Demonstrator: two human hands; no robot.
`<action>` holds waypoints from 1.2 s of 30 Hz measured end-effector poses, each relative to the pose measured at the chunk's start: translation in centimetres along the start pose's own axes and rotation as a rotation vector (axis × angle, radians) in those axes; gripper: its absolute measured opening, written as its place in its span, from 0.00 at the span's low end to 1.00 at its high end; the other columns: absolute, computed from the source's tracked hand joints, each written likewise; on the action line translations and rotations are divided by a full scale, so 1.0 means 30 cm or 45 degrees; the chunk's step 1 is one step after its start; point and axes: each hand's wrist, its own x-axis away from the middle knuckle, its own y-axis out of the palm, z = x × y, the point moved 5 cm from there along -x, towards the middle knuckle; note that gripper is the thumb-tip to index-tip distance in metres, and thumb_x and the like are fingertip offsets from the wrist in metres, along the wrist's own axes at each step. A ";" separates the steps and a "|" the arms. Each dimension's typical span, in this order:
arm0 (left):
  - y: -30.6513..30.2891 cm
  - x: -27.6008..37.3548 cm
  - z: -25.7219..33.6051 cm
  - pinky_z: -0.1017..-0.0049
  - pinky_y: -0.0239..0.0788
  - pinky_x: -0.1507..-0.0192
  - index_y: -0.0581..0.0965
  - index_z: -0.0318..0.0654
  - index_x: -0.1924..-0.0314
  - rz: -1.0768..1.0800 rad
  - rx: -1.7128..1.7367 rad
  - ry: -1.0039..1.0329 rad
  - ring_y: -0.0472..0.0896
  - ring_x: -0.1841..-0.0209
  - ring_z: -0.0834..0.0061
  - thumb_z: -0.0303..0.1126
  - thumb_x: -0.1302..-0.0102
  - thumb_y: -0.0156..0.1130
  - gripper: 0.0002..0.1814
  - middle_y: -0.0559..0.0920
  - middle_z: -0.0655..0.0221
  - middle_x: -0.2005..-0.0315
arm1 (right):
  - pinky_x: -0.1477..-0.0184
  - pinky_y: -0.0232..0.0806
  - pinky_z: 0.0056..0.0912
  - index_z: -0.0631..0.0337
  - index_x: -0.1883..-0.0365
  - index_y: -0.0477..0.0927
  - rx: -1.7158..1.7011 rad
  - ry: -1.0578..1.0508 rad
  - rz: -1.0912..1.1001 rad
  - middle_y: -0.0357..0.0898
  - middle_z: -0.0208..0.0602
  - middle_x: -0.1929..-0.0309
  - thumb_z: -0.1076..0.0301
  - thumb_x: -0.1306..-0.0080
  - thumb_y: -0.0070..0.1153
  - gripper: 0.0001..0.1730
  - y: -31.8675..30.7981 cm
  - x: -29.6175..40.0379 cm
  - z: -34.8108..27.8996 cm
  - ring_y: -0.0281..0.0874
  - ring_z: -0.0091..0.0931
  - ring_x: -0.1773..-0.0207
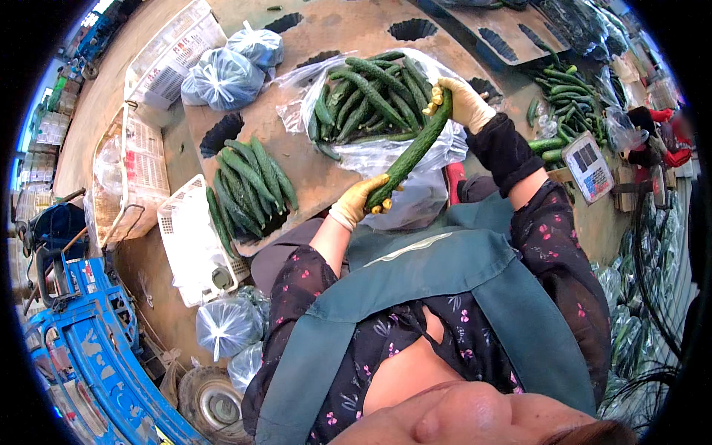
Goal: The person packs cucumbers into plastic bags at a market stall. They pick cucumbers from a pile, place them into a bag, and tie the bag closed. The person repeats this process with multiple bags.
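Observation:
One long green cucumber (418,150) is held aslant between my two gloved hands. My left hand (361,200) grips its lower end, close to my apron. Around its upper end my right hand (460,103) is closed. Beyond it, a heap of cucumbers (370,97) lies on an opened clear plastic bag (384,150). To the left, a smaller pile of cucumbers (253,183) lies side by side at the corner of the brown table (311,192). Both gloves are pale yellow, and parts of the fingers are hidden behind the cucumber.
Tied plastic bags (225,78) sit at the table's far left. White plastic crates (142,167) stand beside it. A scale (588,167) and more cucumbers (573,103) are at the right, near another person (664,130). Jagged holes (411,29) pierce the tabletop. A blue vehicle (105,356) stands lower left.

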 end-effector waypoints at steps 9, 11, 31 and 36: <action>0.035 0.030 -0.001 0.81 0.65 0.86 0.75 0.34 0.49 -0.065 0.087 -0.158 0.77 0.82 0.79 0.52 0.27 0.46 0.26 0.83 0.61 0.69 | 0.61 0.70 0.32 0.62 0.67 0.78 0.840 -0.063 0.016 0.79 0.34 0.71 0.52 0.27 0.45 0.21 -0.103 0.034 0.010 0.76 0.27 0.69; 0.037 0.052 0.012 0.80 0.66 0.86 0.74 0.36 0.48 -0.059 0.136 -0.119 0.78 0.81 0.79 0.52 0.27 0.45 0.25 0.84 0.59 0.63 | 0.61 0.70 0.31 0.61 0.67 0.79 0.938 -0.105 0.202 0.79 0.33 0.71 0.51 0.28 0.46 0.21 -0.046 0.065 -0.012 0.76 0.26 0.69; -0.030 0.020 -0.039 0.85 0.61 0.88 0.78 0.33 0.51 0.041 -0.045 -0.103 0.75 0.86 0.81 0.54 0.27 0.47 0.28 0.80 0.65 0.83 | 0.79 0.55 0.22 0.64 0.61 0.79 -0.905 -0.238 -0.028 0.61 0.18 0.88 0.61 0.32 0.48 0.15 -0.101 0.170 -0.007 0.59 0.17 0.85; -0.015 -0.018 -0.024 0.85 0.61 0.87 0.77 0.33 0.50 -0.034 0.102 -0.092 0.76 0.84 0.78 0.58 0.29 0.48 0.31 0.81 0.65 0.80 | 0.67 0.68 0.35 0.62 0.56 0.76 -0.755 -0.749 0.645 0.73 0.35 0.71 0.54 0.30 0.46 0.19 -0.479 0.172 -0.129 0.73 0.26 0.68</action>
